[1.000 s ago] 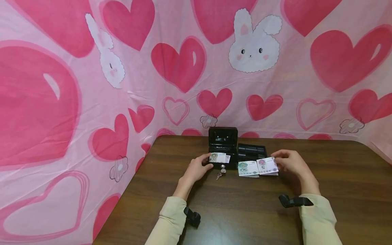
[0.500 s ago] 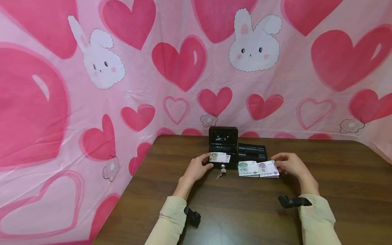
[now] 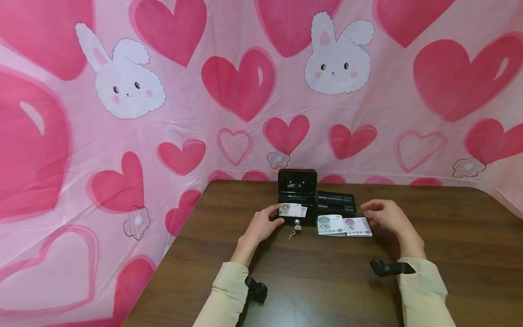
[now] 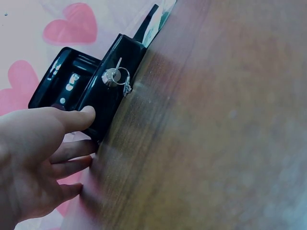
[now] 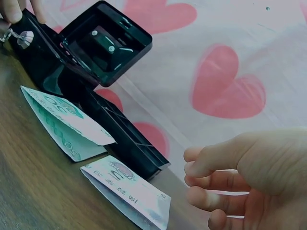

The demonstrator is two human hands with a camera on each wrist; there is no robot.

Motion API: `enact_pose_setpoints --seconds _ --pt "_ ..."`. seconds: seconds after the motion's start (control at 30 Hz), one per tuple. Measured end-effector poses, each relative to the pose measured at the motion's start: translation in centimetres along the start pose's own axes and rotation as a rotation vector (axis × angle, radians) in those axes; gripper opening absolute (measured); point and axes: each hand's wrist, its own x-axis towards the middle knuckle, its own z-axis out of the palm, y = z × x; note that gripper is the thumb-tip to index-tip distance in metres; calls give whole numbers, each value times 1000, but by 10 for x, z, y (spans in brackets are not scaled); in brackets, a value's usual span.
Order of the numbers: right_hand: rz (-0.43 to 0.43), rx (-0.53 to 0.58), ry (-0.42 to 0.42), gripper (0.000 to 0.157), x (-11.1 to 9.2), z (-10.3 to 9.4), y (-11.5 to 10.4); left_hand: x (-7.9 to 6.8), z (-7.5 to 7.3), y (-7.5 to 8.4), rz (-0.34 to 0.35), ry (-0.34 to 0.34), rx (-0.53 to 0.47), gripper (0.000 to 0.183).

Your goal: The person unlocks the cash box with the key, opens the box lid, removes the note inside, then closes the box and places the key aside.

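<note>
Presently | left hand [image 3: 261,225]: grip clamped on box [image 3: 298,200], just below frame centre | right hand [image 3: 390,222]: grip slack, holding nothing, beside 5 note [image 3: 358,227]; 50 note [image 3: 331,225] leftward, lower right of centre | best brace box gently, pinch both note layers together

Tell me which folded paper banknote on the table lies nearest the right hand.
The purple folded paper banknote marked 5; the green folded paper banknote marked 50 lies farther left.

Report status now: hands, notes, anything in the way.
Left hand grips box; right hand holds nothing, beside 5 note. 50 note next to it, both folded on table. Nothing seen between right hand and 5 note.
</note>
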Motion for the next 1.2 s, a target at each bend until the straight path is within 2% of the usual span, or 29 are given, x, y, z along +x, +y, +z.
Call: enact_pose_setpoints --seconds 0.47,1.2 --pt "-85 -2 5 33 5 9 -12 2 1 -2 -2 0 1 53" --pt "-128 -13 7 39 9 20 -30 -1 -2 2 -4 -9 -16 52"
